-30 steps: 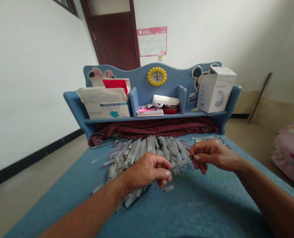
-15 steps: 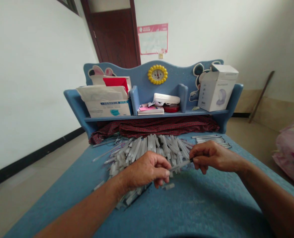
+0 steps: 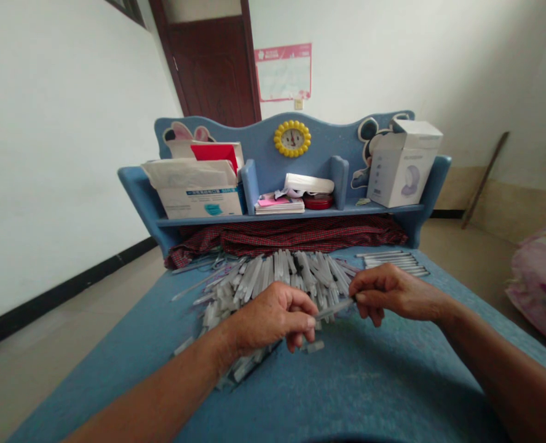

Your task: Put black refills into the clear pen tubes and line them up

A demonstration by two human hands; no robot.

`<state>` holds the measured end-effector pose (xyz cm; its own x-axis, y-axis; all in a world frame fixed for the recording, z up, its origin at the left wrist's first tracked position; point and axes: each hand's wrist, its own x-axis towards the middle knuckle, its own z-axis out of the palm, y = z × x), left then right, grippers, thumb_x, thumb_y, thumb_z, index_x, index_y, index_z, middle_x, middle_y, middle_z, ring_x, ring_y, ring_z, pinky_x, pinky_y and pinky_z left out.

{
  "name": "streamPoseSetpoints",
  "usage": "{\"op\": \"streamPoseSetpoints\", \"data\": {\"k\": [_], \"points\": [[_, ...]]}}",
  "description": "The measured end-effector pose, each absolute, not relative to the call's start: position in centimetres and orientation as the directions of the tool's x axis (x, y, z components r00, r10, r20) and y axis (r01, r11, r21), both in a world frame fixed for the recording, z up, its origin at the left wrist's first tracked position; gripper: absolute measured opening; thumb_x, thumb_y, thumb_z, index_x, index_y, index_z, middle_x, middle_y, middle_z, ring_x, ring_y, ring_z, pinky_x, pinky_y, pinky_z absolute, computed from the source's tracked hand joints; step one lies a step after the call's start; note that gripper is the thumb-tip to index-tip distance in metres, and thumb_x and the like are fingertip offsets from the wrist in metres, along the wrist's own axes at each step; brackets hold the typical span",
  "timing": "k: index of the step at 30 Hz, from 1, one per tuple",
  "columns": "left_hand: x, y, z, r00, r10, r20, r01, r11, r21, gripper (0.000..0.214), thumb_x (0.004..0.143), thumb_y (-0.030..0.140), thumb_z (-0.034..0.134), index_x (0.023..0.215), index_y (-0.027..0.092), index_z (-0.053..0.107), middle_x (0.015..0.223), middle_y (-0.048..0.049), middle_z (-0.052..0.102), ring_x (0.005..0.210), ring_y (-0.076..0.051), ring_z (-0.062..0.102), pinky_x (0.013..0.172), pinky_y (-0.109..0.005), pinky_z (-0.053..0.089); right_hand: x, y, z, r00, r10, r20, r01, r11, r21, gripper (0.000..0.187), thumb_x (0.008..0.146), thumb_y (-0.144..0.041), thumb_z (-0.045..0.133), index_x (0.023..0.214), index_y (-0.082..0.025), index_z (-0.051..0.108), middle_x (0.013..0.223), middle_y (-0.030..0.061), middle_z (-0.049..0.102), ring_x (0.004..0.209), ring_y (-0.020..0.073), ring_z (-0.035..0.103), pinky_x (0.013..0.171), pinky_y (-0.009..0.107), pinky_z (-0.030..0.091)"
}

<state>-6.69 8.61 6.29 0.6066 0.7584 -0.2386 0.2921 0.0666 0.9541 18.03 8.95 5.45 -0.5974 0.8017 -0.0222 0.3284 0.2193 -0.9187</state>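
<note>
Between my two hands stretches a slim translucent pen barrel (image 3: 335,309) with a small dark piece at its right end. My left hand (image 3: 275,317) pinches the left end between thumb and fingers. At the other end, the fingertips of my right hand (image 3: 395,292) are closed on the dark piece. Behind and under my left hand spreads a heap of similar translucent pen parts (image 3: 268,274). A short clear piece, perhaps a cap (image 3: 315,347), lies on the blue tabletop (image 3: 347,394) just below my left fingers.
Several slim silvery sticks, like pens (image 3: 397,263), lie in a row behind my right hand. A folded checked cloth (image 3: 291,235) runs under the blue shelf (image 3: 374,210). On that shelf stand a mask box (image 3: 203,200), a white carton (image 3: 404,169) and a red case (image 3: 318,201).
My right hand has shifted very slightly to the left along with its grip. My left hand and the pile look the same.
</note>
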Motion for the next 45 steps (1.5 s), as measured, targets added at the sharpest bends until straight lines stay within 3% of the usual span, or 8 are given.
{"op": "streamPoseSetpoints", "data": {"k": [10,20,30,37,45], "points": [[-6.43,8.38,6.70,0.563,0.794,-0.230,0.285,0.074,0.956,0.010,0.065,0.018,0.062,0.073,0.012,0.061,0.058,-0.0011,0.065,0.042,-0.008,0.051,0.044,-0.021,0.043,18.11,9.11,5.29,-0.581,0.814,-0.014,0.287,0.189,-0.939,0.027,0.078,-0.038,0.065,0.086,-0.013,0.060,0.064,0.0003,0.063,0.048,0.0090,0.058,0.045,0.019,0.046],[-6.49,8.39,6.57,0.581,0.787,-0.209,0.285,0.044,0.958,0.009,0.066,0.018,0.063,0.072,0.011,0.062,0.059,-0.0018,0.065,0.043,-0.008,0.052,0.044,-0.021,0.042,18.11,9.26,5.06,-0.592,0.806,-0.017,0.314,0.211,-0.925,0.030,0.081,-0.042,0.060,0.085,-0.012,0.062,0.062,0.0007,0.063,0.048,0.0093,0.059,0.045,0.019,0.046],[-6.78,8.47,6.46,0.595,0.775,-0.212,0.203,0.110,0.973,0.014,0.066,0.022,0.065,0.075,0.011,0.060,0.058,-0.0019,0.065,0.041,-0.008,0.052,0.042,-0.021,0.043,17.83,9.05,5.19,-0.518,0.854,0.052,0.312,0.245,-0.918,0.020,0.079,-0.033,0.063,0.083,-0.014,0.060,0.062,-0.0008,0.063,0.046,0.0076,0.057,0.044,0.018,0.046],[-6.63,8.41,6.70,0.572,0.796,-0.198,0.250,0.061,0.966,0.012,0.066,0.020,0.064,0.074,0.011,0.061,0.058,-0.0012,0.065,0.041,-0.008,0.052,0.043,-0.020,0.043,17.95,9.10,5.22,-0.552,0.834,0.025,0.335,0.249,-0.909,0.028,0.081,-0.042,0.060,0.082,-0.014,0.061,0.060,-0.0006,0.062,0.046,0.0082,0.058,0.043,0.018,0.046],[-6.63,8.54,6.50,0.592,0.780,-0.204,0.291,0.029,0.956,0.011,0.065,0.019,0.063,0.073,0.012,0.061,0.059,-0.0006,0.065,0.043,-0.008,0.053,0.046,-0.021,0.043,17.61,9.06,5.16,-0.628,0.778,-0.012,0.359,0.275,-0.892,0.046,0.087,-0.053,0.045,0.065,-0.014,0.055,0.058,0.0023,0.062,0.043,0.0087,0.057,0.042,0.019,0.044]]}}
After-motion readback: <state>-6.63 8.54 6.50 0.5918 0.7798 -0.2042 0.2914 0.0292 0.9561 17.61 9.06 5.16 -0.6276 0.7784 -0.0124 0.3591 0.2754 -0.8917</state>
